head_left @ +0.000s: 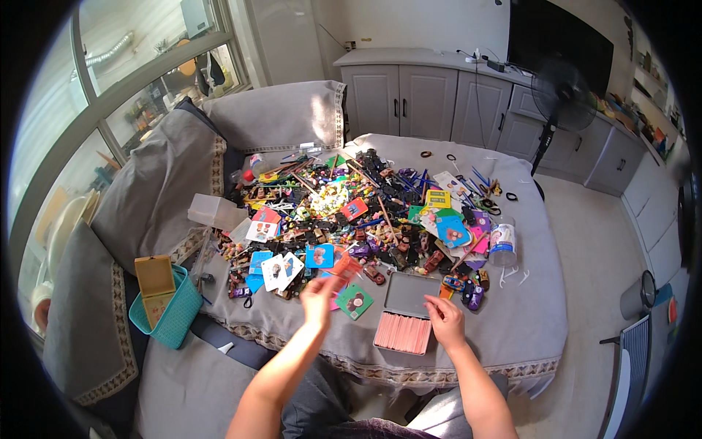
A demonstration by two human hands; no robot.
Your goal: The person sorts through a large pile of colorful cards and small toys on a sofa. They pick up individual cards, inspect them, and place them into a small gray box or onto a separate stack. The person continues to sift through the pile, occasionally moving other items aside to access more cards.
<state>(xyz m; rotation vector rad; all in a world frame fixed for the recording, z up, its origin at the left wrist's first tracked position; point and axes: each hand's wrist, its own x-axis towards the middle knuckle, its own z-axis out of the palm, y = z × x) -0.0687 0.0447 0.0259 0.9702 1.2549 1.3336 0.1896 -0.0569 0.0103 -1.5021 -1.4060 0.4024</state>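
Note:
My left hand (316, 301) is closed, its fingers pinching a reddish-orange card (346, 265) above the near side of the pile. My right hand (445, 322) has its fingers pressed together at the right edge of an open metal tin (406, 294), near its hinge. Whether anything is between those fingers is hidden. A tight row of pink-edged cards (402, 334) fills the tin's base, and the grey lid leans back. Between my hands lies a green card (355, 301). Blue cards (319, 256) and white cards (281, 272) lie left of it.
A large heap of toy cars (374, 274), pencils, beads and cards covers the cloth-draped table (512, 329). A clear jar (502, 244) stands at right, a clear plastic box (212, 211) at left. A teal basket (175, 311) sits on the sofa. Beyond stands a black fan (563, 99).

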